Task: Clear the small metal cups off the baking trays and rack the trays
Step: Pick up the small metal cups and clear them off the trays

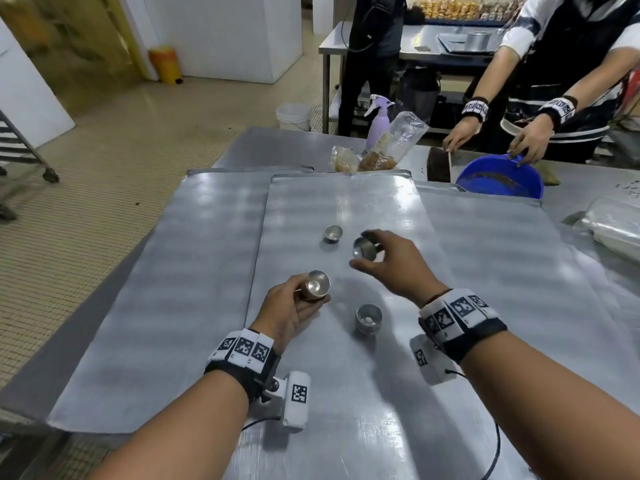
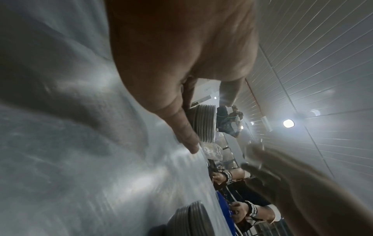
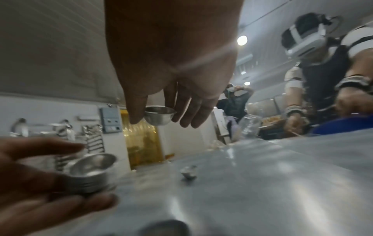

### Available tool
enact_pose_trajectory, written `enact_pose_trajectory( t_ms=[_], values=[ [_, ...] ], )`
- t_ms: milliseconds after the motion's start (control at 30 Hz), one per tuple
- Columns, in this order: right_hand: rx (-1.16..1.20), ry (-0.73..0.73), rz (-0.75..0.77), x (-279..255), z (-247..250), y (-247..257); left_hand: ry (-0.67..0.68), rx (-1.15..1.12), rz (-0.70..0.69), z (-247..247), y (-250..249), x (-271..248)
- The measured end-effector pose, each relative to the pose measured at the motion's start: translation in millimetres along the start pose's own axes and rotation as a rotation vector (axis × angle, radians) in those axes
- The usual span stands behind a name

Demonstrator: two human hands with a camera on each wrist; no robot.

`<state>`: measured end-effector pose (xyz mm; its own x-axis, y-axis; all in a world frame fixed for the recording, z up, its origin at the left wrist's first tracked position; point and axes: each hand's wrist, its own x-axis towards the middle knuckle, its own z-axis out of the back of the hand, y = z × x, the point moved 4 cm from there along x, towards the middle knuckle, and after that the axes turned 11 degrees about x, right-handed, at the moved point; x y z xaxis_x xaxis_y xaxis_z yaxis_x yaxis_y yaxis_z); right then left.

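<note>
A: What are the hands holding?

B: The left hand (image 1: 289, 308) is gripping a nested stack of small round metal cups (image 1: 315, 285); the right hand (image 1: 391, 263) is pinching a single shiny metal cup (image 1: 364, 248) above the flat grey baking tray (image 1: 346, 393) on the worktop.

A: And the rest?

B: A far cup (image 1: 333, 233) and a near cup (image 1: 369, 317) are standing on the tray. They look light, rigid and slippery; pinching across the rim seems best.
</note>
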<state>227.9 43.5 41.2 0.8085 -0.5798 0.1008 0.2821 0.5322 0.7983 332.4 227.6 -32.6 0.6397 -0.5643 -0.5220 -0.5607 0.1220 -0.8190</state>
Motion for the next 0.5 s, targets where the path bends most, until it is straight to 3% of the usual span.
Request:
enact_pose_trajectory(
  t_ms=[133, 500],
  values=[
    [-0.056, 0.14, 0.104, -6, -40, 36, 0.023, -0.123, -0.005, -2, -17, -7],
    [-0.144, 0.264, 0.047, 20, -88, 46, 0.06, -0.073, -0.065, 19, -46, 9]
  ],
)
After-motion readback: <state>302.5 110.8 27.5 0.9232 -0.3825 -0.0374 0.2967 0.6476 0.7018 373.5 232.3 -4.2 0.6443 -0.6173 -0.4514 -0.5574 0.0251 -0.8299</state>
